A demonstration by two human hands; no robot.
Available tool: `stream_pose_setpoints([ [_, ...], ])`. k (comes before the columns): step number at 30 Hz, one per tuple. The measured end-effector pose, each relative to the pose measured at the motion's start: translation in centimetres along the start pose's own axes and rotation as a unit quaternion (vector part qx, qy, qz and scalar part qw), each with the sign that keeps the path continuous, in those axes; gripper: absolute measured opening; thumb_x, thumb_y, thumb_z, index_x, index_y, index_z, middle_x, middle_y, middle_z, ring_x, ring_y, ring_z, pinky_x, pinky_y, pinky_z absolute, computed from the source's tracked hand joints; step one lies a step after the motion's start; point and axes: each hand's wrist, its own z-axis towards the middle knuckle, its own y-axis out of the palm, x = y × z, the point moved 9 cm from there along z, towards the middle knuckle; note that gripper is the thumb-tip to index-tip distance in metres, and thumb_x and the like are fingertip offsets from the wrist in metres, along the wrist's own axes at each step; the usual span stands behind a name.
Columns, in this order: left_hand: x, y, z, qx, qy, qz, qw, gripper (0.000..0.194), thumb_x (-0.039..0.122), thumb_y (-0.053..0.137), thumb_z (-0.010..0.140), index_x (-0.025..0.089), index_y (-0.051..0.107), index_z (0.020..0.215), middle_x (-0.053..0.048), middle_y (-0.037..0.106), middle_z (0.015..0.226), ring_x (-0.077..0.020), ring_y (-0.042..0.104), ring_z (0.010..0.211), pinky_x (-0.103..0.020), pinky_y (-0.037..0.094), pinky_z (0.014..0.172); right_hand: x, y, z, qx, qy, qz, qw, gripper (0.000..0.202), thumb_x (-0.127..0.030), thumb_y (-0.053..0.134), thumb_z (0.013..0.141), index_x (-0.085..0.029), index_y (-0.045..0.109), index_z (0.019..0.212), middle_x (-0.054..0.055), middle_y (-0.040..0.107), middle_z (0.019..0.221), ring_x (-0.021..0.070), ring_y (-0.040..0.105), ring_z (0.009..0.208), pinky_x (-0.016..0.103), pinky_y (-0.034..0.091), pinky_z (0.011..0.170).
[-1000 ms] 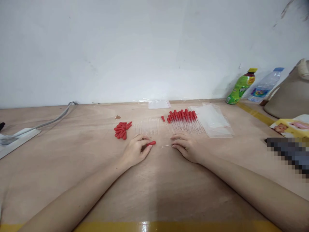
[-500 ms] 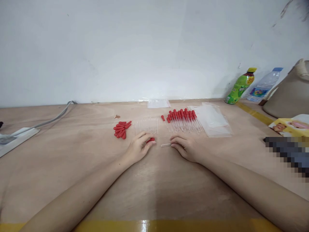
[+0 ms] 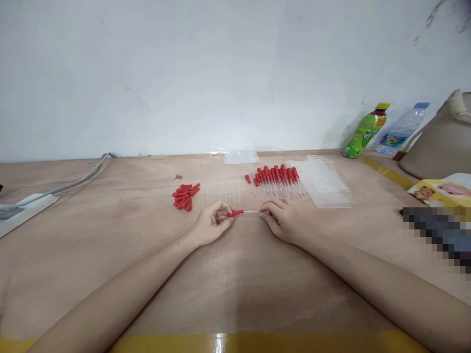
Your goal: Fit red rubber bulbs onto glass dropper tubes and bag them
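Between its fingertips my left hand [image 3: 214, 223] pinches a red rubber dropper bulb [image 3: 236, 213], its mouth facing right. My right hand [image 3: 281, 219] is closed on a clear glass dropper tube [image 3: 251, 212], whose end points left at the bulb. Bulb and tube are nearly in line; whether they touch is hard to tell. Left of my left hand lies a pile of loose red bulbs [image 3: 183, 198]. Just behind the hands is a row of bare glass tubes [image 3: 222, 190]. Behind my right hand lie several droppers with red bulbs fitted [image 3: 276, 175].
Clear plastic bags [image 3: 327, 186] lie right of the droppers, with another bag [image 3: 241, 157] by the wall. A green bottle [image 3: 366, 131], a water bottle [image 3: 404, 130] and a beige bag [image 3: 437, 142] stand at the back right. A grey cable [image 3: 86, 179] runs along the left.
The red bulb now sticks out of my left fingertips, pointing right. The glass tube has risen slightly and levelled, so the gap between the two has narrowed.
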Motion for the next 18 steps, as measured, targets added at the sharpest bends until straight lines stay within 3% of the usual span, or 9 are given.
stream_pose_setpoints([
  [12,0.11,0.26,-0.21,-0.016,0.007,-0.008,1.000,0.008,0.016,0.054,0.076,0.015,0.047,0.078,-0.008,0.058,0.097,-0.0139,0.060,0.082,-0.026,0.047,0.072,0.44,0.20,-0.15,0.004,0.018,0.010,1.000,0.013,-0.021,0.043,0.085,-0.017,0.055,0.081,0.005,0.064,0.083,0.0145,0.057,0.075,0.033,0.034,0.078],
  [18,0.48,0.36,-0.20,-0.020,0.005,-0.019,1.000,0.010,0.016,0.055,0.076,0.014,0.047,0.081,-0.009,0.059,0.095,-0.0132,0.060,0.081,-0.027,0.048,0.073,-0.16,0.09,-0.07,0.012,-0.013,0.016,1.000,0.010,-0.020,0.045,0.085,-0.018,0.055,0.082,0.004,0.064,0.084,0.0147,0.057,0.075,0.033,0.034,0.077],
])
